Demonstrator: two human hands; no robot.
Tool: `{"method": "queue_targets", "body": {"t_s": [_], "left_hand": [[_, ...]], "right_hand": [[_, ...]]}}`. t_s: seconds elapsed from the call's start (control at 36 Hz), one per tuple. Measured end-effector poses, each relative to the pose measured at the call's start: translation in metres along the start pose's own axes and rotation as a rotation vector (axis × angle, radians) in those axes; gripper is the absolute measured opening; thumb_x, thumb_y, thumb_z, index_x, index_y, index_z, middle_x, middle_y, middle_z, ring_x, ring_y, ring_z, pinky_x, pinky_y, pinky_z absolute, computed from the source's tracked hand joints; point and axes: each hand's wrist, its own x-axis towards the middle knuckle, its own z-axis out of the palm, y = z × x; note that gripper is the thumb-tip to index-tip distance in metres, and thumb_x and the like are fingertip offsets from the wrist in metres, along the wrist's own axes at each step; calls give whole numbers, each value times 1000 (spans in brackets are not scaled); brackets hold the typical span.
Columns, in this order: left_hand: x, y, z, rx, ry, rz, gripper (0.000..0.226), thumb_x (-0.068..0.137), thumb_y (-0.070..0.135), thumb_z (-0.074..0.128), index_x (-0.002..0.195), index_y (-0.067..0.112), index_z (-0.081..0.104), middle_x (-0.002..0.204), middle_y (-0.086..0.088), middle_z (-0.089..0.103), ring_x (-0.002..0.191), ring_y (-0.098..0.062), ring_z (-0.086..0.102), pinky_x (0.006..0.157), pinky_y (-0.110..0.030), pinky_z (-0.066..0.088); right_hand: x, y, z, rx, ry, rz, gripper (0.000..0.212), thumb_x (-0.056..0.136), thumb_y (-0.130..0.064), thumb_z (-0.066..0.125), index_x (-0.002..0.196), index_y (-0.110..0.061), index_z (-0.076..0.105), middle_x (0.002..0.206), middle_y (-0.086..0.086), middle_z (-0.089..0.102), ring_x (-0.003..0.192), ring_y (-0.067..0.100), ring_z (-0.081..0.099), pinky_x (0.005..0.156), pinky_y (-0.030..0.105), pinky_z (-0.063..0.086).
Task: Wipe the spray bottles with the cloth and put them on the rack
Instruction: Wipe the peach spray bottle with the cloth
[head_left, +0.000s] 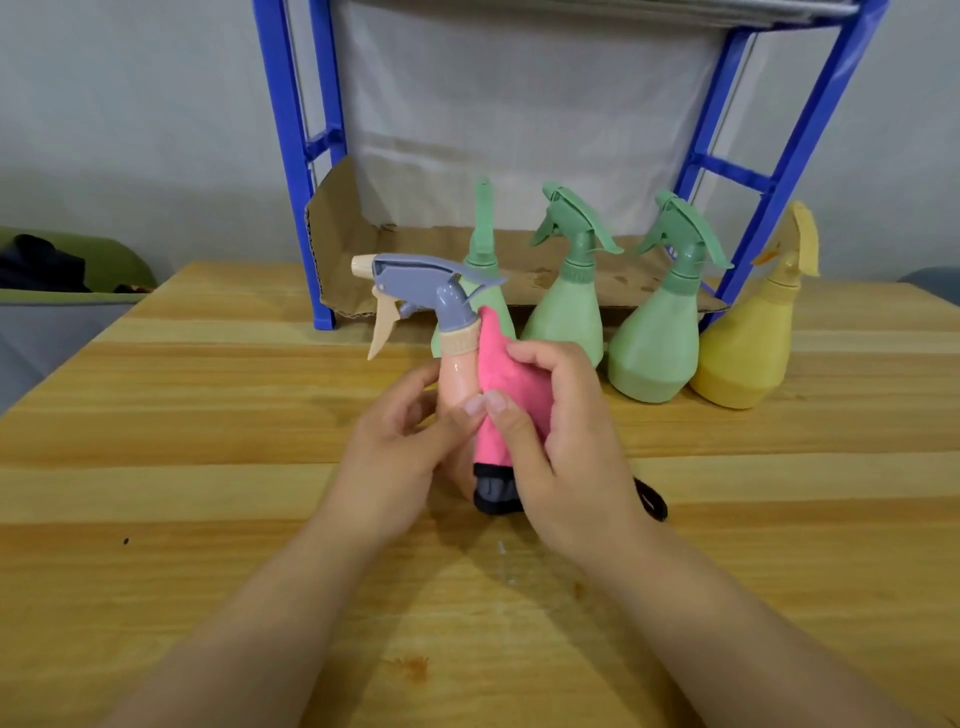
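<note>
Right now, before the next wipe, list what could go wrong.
1. The peach bottle looks glossy, maybe wet; held in the left hand, it could slip as the right hand presses the pink cloth on it.
2. The nearest green bottle stands right behind its sprayer head; a swing might topple it.
3. A shiny patch on the table, possibly water, could re-wet a set-down bottle.

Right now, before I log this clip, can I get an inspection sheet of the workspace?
Surface: wooden table, a few stains.
Job's things: peach bottle with pink cloth against its side; three green bottles and yellow bottle on table before blue rack.
Clutter: cardboard in rack; black loop on table.
Grippers: left hand grips peach bottle; right hand holds pink cloth against it.
Cables: nothing seen.
Surroundings: pale wall; green seat at left.
</note>
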Motion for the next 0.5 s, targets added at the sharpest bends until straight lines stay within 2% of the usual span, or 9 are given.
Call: {"method": "queue_targets", "body": {"t_s": [0.11,0.19,0.28,0.36,0.42,0.5], "left_hand": [[-1,6,-3,-71,-27,25,31,78,24,70,108,31,67,90,1,73,76,-14,70,59,-32,57],[-1,11,-8,-146,8,26,31,75,26,64,104,35,70,92,2,72,77,-13,69,57,-33,56],[-2,15,-12,-178,49,61,33,73,24,63,104,32,69,90,1,73,75,-13,70,52,-31,55],[-3,16,-14,-177,95,61,38,71,25,64,109,23,62,85,0,73,69,-15,70,48,-31,53],[-3,14,-15,-177,109,42,36,68,25,66,103,19,59,82,-1,73,67,-15,69,46,-31,52],[-1,14,-19,-157,74,33,50,53,37,85,95,21,63,86,-2,73,73,-19,70,50,-36,55]], "right_hand": [[11,-10,-1,-40,22,-121,31,93,-25,51,120,-8,52,112,-4,49,103,6,49,89,15,40],[23,-20,-1,-52,12,-171,32,93,-24,51,118,-4,54,109,-4,49,102,7,49,88,14,40],[29,-25,0,-27,-21,-175,34,93,-26,51,121,-6,55,112,-3,50,105,5,48,91,12,38],[27,-22,4,-3,-38,-136,38,94,-30,48,126,-8,53,116,-6,49,108,0,47,93,8,36],[24,-18,7,7,-49,-97,42,96,-33,44,131,-11,50,120,-9,48,112,-2,46,96,10,35],[24,-13,5,92,-72,-51,38,99,-34,38,134,-25,47,122,-14,51,117,-4,46,99,12,35]]}}
